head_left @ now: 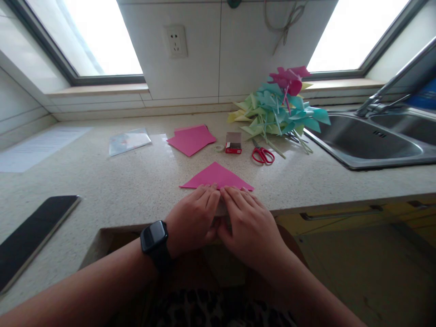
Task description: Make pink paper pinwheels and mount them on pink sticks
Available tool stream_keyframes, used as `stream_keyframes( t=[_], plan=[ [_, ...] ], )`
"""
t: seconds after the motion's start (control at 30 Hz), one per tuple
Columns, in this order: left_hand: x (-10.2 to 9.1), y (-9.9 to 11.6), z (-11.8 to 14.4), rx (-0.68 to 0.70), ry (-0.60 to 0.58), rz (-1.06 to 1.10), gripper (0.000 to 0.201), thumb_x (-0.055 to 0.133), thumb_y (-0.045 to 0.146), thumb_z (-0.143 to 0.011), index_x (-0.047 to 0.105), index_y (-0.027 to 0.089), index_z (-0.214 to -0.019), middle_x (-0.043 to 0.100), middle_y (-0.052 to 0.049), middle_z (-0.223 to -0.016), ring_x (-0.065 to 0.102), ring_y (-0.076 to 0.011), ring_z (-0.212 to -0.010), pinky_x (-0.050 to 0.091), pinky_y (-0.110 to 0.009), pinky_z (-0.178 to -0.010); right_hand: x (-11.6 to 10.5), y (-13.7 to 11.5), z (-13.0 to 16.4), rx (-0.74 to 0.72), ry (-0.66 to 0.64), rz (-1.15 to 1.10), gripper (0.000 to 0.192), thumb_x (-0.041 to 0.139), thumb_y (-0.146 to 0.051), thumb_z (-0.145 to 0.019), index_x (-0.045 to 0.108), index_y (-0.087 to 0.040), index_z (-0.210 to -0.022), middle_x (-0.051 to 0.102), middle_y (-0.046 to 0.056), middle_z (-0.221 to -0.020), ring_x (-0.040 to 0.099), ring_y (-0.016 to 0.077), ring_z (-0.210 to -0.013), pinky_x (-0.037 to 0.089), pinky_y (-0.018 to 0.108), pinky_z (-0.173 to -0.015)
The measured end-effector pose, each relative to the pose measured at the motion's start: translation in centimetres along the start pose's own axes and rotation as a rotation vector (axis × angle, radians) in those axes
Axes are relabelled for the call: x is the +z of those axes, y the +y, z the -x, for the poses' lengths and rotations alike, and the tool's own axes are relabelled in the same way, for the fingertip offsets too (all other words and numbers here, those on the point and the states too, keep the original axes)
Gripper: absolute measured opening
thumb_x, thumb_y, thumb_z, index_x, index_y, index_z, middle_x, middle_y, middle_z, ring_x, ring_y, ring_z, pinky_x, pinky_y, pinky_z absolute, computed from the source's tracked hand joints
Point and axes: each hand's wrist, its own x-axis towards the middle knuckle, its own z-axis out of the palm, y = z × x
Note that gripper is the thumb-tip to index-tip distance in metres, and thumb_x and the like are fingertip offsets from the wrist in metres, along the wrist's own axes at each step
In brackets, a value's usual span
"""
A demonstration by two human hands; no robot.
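Note:
A sheet of pink paper (215, 176), folded into a triangle, lies near the counter's front edge with its point facing away from me. My left hand (195, 213) and my right hand (250, 222) meet at the middle of its long near edge. The fingertips of both press down on that fold, fingers close together, side by side. Both thumbs hang lower, by the counter's edge, partly hidden. A black watch (155, 238) is on my left wrist.
Behind the triangle are more pink sheets (192, 140), a tape roll (219, 148), a small box (233, 143) and red-handled scissors (263, 155). Paper pinwheels (279, 106) are piled beside the sink (361, 161). To the left are a clear packet (129, 141), printed paper (41, 145) and a phone (34, 236).

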Motion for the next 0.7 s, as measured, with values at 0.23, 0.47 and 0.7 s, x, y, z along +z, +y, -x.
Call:
stream_keyframes(
  t=[0.23, 0.47, 0.7],
  plan=[
    [0.3, -0.1, -0.1, 0.009, 0.001, 0.001, 0.050, 0.060, 0.023, -0.080, 0.055, 0.002, -0.125, 0.063, -0.022, -0.124, 0.057, -0.0347, -0.118, 0.044, -0.050, -0.112, -0.3, 0.1, -0.5, -0.016, -0.021, 0.003, 0.055, 0.056, -0.026, -0.083, 0.058, -0.009, -0.135, 0.061, 0.016, -0.136, 0.054, 0.0317, -0.125, 0.040, 0.047, -0.113],
    [0.2, -0.1, 0.0, -0.003, -0.009, -0.009, 0.059, 0.061, 0.023, -0.080, 0.052, -0.004, -0.131, 0.058, -0.025, -0.131, 0.051, -0.0365, -0.124, 0.041, -0.048, -0.114, -0.7, 0.5, -1.0, -0.016, -0.053, -0.014, 0.059, 0.058, -0.028, -0.080, 0.055, -0.009, -0.136, 0.060, 0.017, -0.132, 0.054, 0.0323, -0.120, 0.044, 0.047, -0.108],
    [-0.3, 0.4, 0.2, -0.130, -0.012, -0.041, 0.057, 0.061, 0.031, -0.082, 0.055, -0.001, -0.129, 0.058, -0.024, -0.120, 0.055, -0.0357, -0.109, 0.051, -0.050, -0.098, -1.4, 0.9, -1.4, -0.027, -0.071, -0.045, 0.049, 0.057, -0.027, -0.082, 0.060, -0.013, -0.129, 0.060, 0.015, -0.126, 0.052, 0.0316, -0.120, 0.044, 0.048, -0.106]
  ],
)
